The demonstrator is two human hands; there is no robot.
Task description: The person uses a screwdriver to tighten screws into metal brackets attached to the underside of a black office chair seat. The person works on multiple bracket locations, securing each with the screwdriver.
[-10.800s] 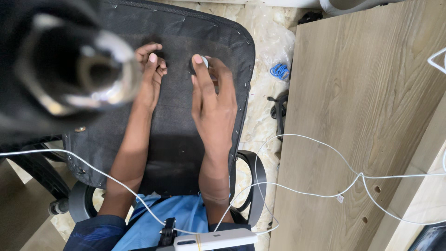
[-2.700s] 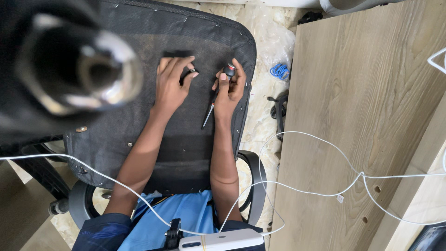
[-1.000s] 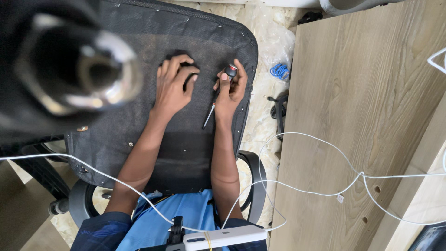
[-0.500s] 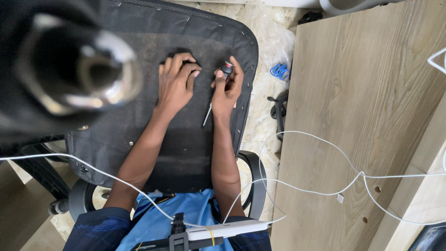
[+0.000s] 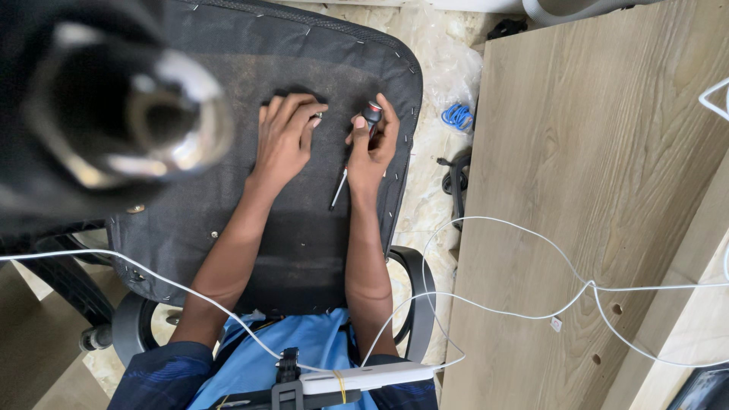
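Since 1 s back my right hand (image 5: 370,152) kept gripping the screwdriver (image 5: 357,148), while my left hand (image 5: 285,140) stayed spread flat on the chair underside (image 5: 228,190) beside it.

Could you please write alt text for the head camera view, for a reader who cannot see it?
A person's right hand holds a black-and-red-handled screwdriver over the black fabric-covered underside of an office chair seat, with the left hand flat beside it. A pale wooden board lies right, crossed by a thin white cable.

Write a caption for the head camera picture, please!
Right hand grips a screwdriver while left hand presses the black chair underside.
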